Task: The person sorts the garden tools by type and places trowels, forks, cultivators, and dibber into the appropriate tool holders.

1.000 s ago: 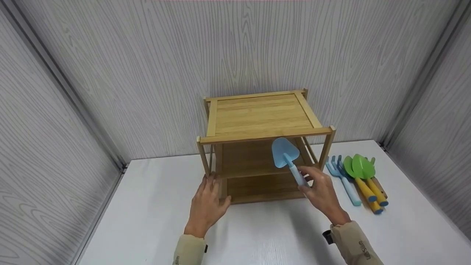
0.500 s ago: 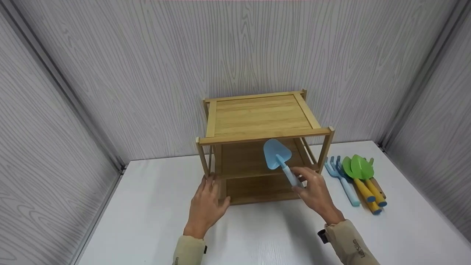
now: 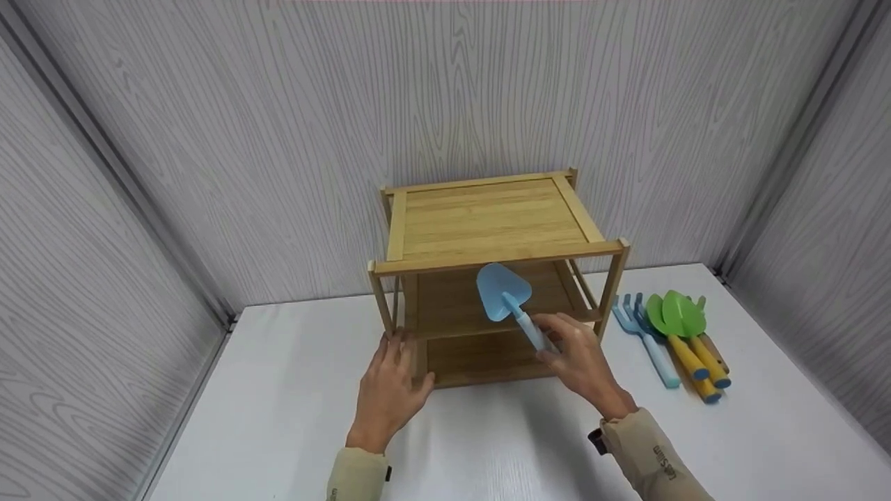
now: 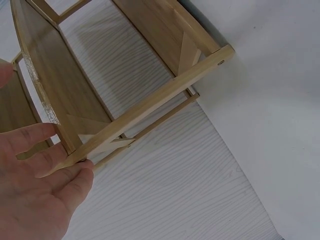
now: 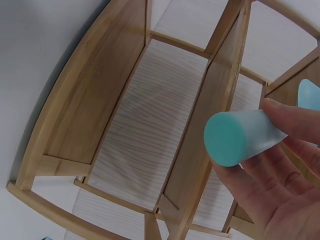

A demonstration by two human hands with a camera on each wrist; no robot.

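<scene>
My right hand (image 3: 575,356) grips the pale handle of a light blue toy trowel (image 3: 502,291). The blade points up and away, in front of the upper opening of a wooden shelf rack (image 3: 498,219). In the right wrist view the handle's turquoise end (image 5: 225,139) sticks out of the fingers, and only an edge of the blade shows. My left hand (image 3: 392,390) rests its fingers at the rack's front left post, by the middle shelf. The left wrist view shows these fingers (image 4: 37,137) on either side of the post (image 4: 145,106), the thumb apart from them.
To the right of the rack lies a light blue hand fork (image 3: 654,348). Beside it are green trowels (image 3: 683,314) with yellow handles, piled with other partly hidden tools. Grey wood-grain panels (image 3: 278,139) enclose the white table (image 3: 278,417) at the back and sides.
My right hand has moved left with the trowel, across the front of the rack. The left hand has stayed at the post.
</scene>
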